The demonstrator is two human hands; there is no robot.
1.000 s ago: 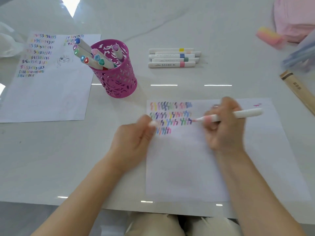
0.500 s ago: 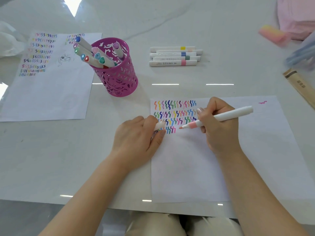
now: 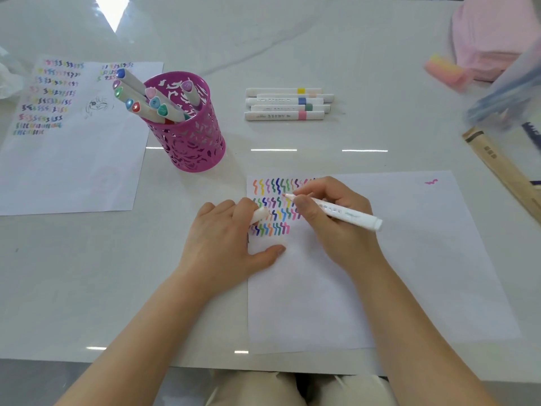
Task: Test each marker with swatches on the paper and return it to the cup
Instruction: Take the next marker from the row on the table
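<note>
A white sheet of paper (image 3: 409, 259) lies in front of me with rows of coloured wavy swatches (image 3: 272, 206) at its top left. My right hand (image 3: 336, 224) grips a white marker (image 3: 345, 213), its pink tip pointing left above the swatch rows. My left hand (image 3: 228, 244) rests on the paper's left edge and pinches the marker's white cap (image 3: 259, 215) between thumb and fingers. A pink perforated cup (image 3: 190, 133) with several markers stands to the upper left.
Several capped white markers (image 3: 288, 104) lie in a row behind the paper. A used swatch sheet (image 3: 73, 136) lies at the left. A wooden ruler (image 3: 503, 168), a pink eraser (image 3: 445, 71) and a pink bag (image 3: 491, 36) sit at the right.
My right hand has lifted the marker from the bottom swatch row and swung its tip up toward the upper rows. A new pink swatch ends the bottom row. My left hand barely moved.
</note>
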